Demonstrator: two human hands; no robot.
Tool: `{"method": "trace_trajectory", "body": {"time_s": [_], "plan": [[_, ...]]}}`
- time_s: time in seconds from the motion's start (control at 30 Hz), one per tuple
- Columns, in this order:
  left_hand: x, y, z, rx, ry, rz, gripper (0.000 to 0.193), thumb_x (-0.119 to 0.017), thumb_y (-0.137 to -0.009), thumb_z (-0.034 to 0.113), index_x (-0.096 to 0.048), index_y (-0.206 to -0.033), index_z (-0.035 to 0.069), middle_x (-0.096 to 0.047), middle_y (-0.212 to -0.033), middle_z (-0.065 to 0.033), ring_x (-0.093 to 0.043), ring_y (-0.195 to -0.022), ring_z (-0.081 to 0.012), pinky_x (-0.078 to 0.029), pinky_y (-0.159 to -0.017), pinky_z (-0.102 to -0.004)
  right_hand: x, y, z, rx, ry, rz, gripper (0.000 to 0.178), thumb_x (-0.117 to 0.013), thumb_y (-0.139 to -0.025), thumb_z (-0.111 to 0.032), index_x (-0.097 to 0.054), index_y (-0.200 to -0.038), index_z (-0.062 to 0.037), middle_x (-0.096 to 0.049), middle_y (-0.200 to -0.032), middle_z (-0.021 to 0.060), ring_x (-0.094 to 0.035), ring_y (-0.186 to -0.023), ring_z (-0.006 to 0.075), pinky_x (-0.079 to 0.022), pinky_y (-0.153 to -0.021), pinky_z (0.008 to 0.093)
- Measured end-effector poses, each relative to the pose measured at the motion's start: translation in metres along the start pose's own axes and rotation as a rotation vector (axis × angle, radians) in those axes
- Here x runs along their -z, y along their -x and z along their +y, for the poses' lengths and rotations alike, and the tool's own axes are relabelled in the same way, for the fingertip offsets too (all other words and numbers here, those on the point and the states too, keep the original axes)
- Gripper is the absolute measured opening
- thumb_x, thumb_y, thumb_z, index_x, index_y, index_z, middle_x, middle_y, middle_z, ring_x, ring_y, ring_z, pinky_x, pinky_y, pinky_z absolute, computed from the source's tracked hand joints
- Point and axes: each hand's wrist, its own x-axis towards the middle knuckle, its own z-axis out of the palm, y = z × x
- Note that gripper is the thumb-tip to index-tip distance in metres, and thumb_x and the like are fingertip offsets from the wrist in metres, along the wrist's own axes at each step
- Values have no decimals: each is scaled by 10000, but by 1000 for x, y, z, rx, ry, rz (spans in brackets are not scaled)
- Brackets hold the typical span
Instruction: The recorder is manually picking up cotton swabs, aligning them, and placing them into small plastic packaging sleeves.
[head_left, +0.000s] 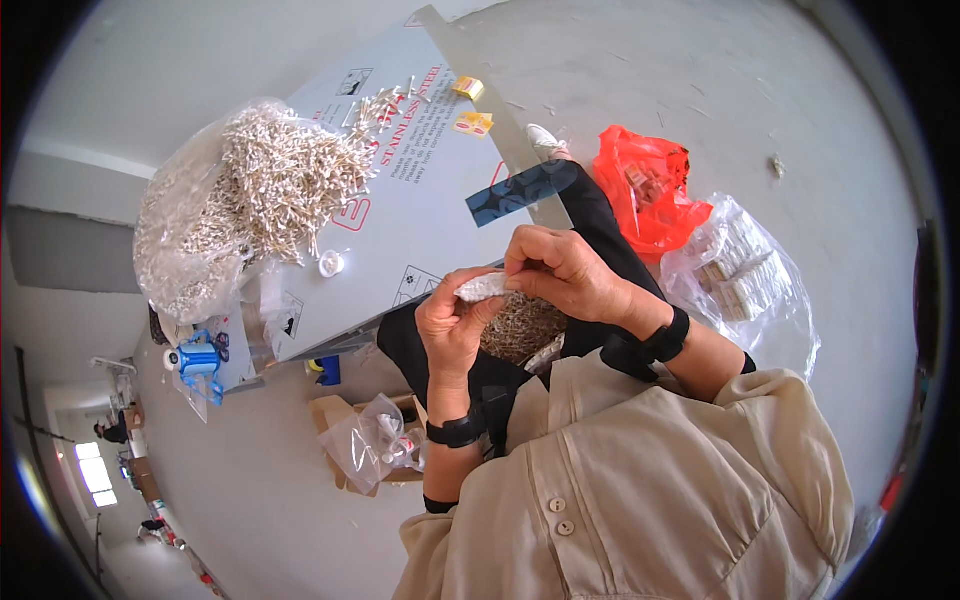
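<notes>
My left hand (452, 318) is closed around a small bundle of cotton swabs (482, 288), its packed white tips facing up and left. At the bundle's right end, the fingers of my right hand (565, 272) are pinched against it. Whether a wrapper surrounds the bundle is too small to tell. Below both hands, a mass of loose cotton swabs (522, 330) lies in my lap, partly hidden by the hands. To the left on the metal-sheet table (390, 215), a large clear plastic bag (165, 215) spills a heap of cotton swabs (295, 170).
Small yellow boxes (472, 122) and a white round container (331, 263) are on the table, with a blue bottle (195, 360) at its corner. A red bag (645, 190) and a clear bag of white packs (740, 275) lie at right. An open carton (345, 470) stands below left.
</notes>
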Motion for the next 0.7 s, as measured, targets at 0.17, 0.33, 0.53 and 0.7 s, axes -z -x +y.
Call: {"method": "trace_trajectory", "body": {"time_s": [0.17, 0.33, 0.53, 0.7], "plan": [[-7, -2, 9, 14, 15, 139, 270, -767, -823, 106, -668, -1048, -8, -687, -957, -47, -608, -852, -85, -491, -774, -216, -1, 1, 4, -52, -36, 2, 121, -663, -834, 4, -546, -865, 4, -533, -760, 80, -539, -693, 199, -438, -629, 309], [-9, 0, -4, -30, -17, 229, 237, -748, -840, 105, -677, -1040, 0, -676, -938, -32, -587, -815, -77, -479, -755, -215, -6, 0, 5, -272, -314, 30, 111, -662, -829, 11, -560, -872, 15, -537, -735, 90, -561, -707, 200, -457, -646, 322], [4, -19, -11, 79, -136, 169, 221, -658, -923, 167, -688, -1052, -10, -642, -887, -6, -565, -797, -91, -459, -732, -224, 0, -14, 25, -6, 101, 15, 88, -658, -800, 25, -577, -827, 6, -559, -749, 101, -582, -720, 243, -470, -643, 336], [12, -43, -54, 370, 255, 245, 249, -588, -966, 182, -682, -1121, 11, -634, -1015, -67, -570, -920, -114, -497, -785, -263, -12, -27, 71, -86, 125, 142, 76, -645, -780, 22, -581, -811, -7, -553, -782, 110, -580, -715, 275, -463, -631, 349]]}}
